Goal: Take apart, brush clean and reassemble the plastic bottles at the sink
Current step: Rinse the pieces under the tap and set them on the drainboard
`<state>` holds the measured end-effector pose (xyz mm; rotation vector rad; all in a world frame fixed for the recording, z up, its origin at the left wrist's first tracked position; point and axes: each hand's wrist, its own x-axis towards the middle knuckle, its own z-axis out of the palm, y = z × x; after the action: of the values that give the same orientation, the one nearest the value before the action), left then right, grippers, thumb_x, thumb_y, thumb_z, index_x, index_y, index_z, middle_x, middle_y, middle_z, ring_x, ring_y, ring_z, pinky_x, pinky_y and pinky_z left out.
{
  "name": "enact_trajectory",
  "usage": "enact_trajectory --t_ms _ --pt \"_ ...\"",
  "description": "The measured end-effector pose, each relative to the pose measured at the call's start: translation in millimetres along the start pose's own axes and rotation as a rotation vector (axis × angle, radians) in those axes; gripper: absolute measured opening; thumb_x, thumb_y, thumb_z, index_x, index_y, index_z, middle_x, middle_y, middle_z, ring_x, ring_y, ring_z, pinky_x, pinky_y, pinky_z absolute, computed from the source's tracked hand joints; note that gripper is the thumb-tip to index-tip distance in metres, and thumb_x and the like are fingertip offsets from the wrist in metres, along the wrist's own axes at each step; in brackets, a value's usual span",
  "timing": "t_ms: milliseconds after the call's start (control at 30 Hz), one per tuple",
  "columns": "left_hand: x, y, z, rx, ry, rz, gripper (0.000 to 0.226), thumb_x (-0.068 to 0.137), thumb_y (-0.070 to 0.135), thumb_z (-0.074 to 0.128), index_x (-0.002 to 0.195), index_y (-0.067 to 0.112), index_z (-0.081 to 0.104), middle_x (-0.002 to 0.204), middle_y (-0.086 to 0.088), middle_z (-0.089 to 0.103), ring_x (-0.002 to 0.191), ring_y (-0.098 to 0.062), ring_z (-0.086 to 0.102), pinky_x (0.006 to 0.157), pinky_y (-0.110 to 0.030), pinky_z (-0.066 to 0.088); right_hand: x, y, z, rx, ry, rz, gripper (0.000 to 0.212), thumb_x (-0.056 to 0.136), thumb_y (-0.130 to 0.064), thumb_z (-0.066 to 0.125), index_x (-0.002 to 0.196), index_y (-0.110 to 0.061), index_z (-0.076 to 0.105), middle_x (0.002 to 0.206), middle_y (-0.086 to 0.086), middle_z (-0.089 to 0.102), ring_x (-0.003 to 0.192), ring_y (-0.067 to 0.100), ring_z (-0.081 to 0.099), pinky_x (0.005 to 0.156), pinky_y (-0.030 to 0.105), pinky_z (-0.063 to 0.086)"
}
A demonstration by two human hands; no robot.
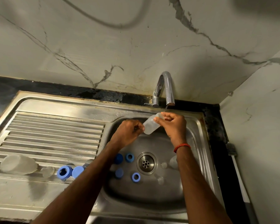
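Under tap (166, 88), bottle (150, 126) between hands (128, 131) (173, 125)

No readable text, label, brand or number shows on anything in this view.

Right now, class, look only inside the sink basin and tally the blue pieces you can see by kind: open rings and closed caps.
Open blue rings: 2
Closed blue caps: 2
Total in the sink basin: 4 in view
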<state>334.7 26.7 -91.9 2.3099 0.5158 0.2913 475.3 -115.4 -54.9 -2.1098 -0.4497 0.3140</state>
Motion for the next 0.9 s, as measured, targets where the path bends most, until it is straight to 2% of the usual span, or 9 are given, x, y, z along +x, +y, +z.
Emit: enact_trajectory --t_ms 100,200,267,433,500,633,700,800,900 --pt "-0.5 -2.1 -2.1 -0.003 0.018 -0.02 0.009 0.096 0.021 0.067 0.103 0.019 0.072 0.1 0.01 0.07 0.091 0.002 0.061 0.081 -0.005 0.038 1.4 2.4 1.0 -0.106 0.011 -0.068 0.045 0.072 -0.026 0.089 0.112 -0.014 0.073 0.104 0.005 0.075 0.091 0.015 0.07 0.076 0.028 0.06" --pt "0.2 -3.2 -2.6 0.001 0.028 -0.029 0.008 0.096 0.021 0.066 0.101 0.021 0.072 0.098 0.011 0.069 0.089 0.001 0.062 0.081 -0.006 0.038 -0.3 -1.0 -0.9 -0.069 -0.003 -0.078 0.045 0.071 -0.024 0.089 0.113 -0.014 0.073 0.104 0.004 0.075 0.09 0.012 0.07 0.074 0.022 0.058" --pt "1.9 -5.0 -2.3 0.0 0.028 -0.025 0.008 0.096 0.021 0.066 0.101 0.02 0.071 0.099 0.01 0.07 0.09 0.0 0.062 0.082 -0.008 0.04 0.3 -2.0 -0.5 -0.086 -0.01 -0.113 0.048 0.071 -0.024 0.089 0.115 -0.013 0.072 0.108 0.005 0.074 0.094 0.015 0.07 0.079 0.028 0.059" --pt "2.7 -4.7 1.3 -0.004 0.034 -0.004 0.009 0.096 0.019 0.066 0.103 0.018 0.07 0.101 0.005 0.071 0.094 -0.004 0.065 0.089 -0.021 0.05 2.4 -0.3 -3.7 -0.153 -0.085 -0.108 0.046 0.071 -0.025 0.089 0.112 -0.011 0.073 0.102 0.006 0.074 0.09 0.017 0.069 0.079 0.031 0.059" --pt "1.8 -4.5 3.2 -0.002 0.047 -0.016 0.009 0.097 0.021 0.064 0.104 0.02 0.069 0.101 0.006 0.07 0.093 -0.003 0.064 0.089 -0.02 0.049 3.1 1.6 -4.6 -0.154 -0.014 -0.126 0.047 0.071 -0.026 0.089 0.112 -0.013 0.073 0.105 0.007 0.074 0.092 0.018 0.069 0.08 0.035 0.06" --pt "-0.7 -3.7 5.3 0.008 0.055 -0.03 0.01 0.098 0.022 0.063 0.104 0.019 0.069 0.102 0.006 0.07 0.092 -0.003 0.063 0.086 -0.013 0.043 5.4 4.3 -6.7 -0.221 -0.114 -0.103 0.047 0.07 -0.027 0.09 0.111 -0.013 0.072 0.104 0.005 0.073 0.092 0.017 0.067 0.08 0.033 0.059" --pt "-0.2 -2.6 4.9 0.002 0.054 -0.033 0.009 0.098 0.022 0.063 0.103 0.018 0.07 0.101 0.006 0.07 0.091 -0.002 0.063 0.084 -0.01 0.041 6.3 3.9 -6.5 -0.202 -0.061 -0.123 0.048 0.069 -0.027 0.09 0.112 -0.013 0.072 0.105 0.006 0.073 0.093 0.017 0.068 0.082 0.035 0.06" --pt "0.1 -1.2 4.1 0.0 0.054 -0.036 0.009 0.098 0.023 0.063 0.102 0.019 0.07 0.099 0.007 0.07 0.087 0.002 0.061 0.08 -0.007 0.039 4.6 2.9 -1.9 -0.242 -0.117 -0.116 0.05 0.07 -0.027 0.09 0.114 -0.013 0.071 0.108 0.005 0.072 0.095 0.018 0.067 0.08 0.029 0.056" --pt "0.9 2.5 3.5 0.007 0.055 -0.026 0.008 0.098 0.023 0.063 0.101 0.02 0.07 0.098 0.008 0.069 0.087 0.001 0.061 0.078 -0.006 0.039 4.0 0.6 -1.9 -0.234 -0.05 -0.146 0.05 0.071 -0.027 0.089 0.115 -0.014 0.071 0.113 0.006 0.069 0.1 0.021 0.066 0.083 0.031 0.057"
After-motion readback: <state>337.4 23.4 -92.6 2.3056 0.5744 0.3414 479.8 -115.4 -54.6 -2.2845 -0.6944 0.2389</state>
